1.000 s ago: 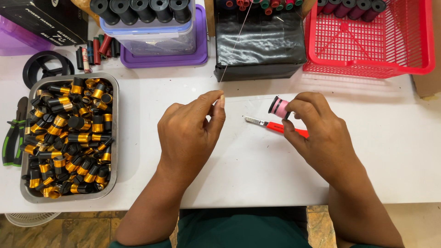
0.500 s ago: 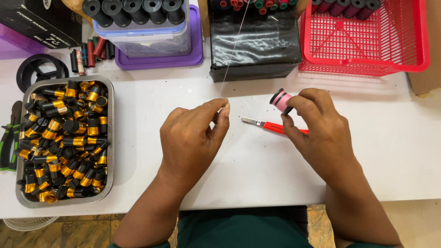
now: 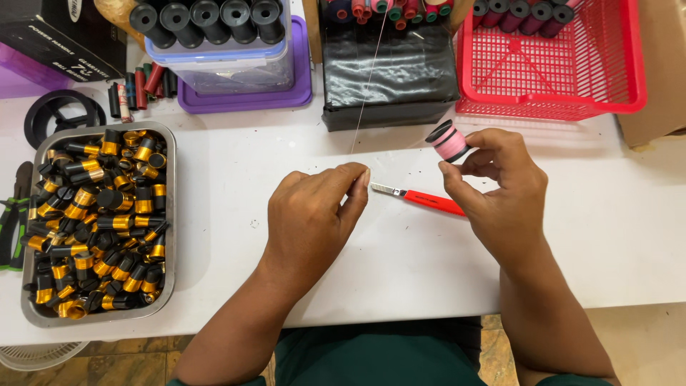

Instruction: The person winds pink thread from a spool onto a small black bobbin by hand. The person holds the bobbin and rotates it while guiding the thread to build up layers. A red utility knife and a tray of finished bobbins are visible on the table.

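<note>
- Pink spool sits pinched between my right hand's thumb and fingertips, lifted off the table, right of centre, tilted so its black rim faces up and left — held that way, I'd say, so the thread can run onto it.
- Thread runs thin and taut from the far black box down to my left hand; thumb and forefinger are nipped shut on its end, the other fingers curled loosely, knuckles up.
- Between my hands lies the red cutter, blade pointing left, flat on the white table, close enough to grab.
- Far centre: black box, coloured spools standing in its far end.
- Far right: red basket, mostly bare mesh, a row of dark spools along its far wall.
- Far left: clear tub on a purple lid, black tubes standing upright in it.
- Near left: steel tray heaped with black-and-gold spools, lying every which way.
- Left edge: green pliers, well apart.
</note>
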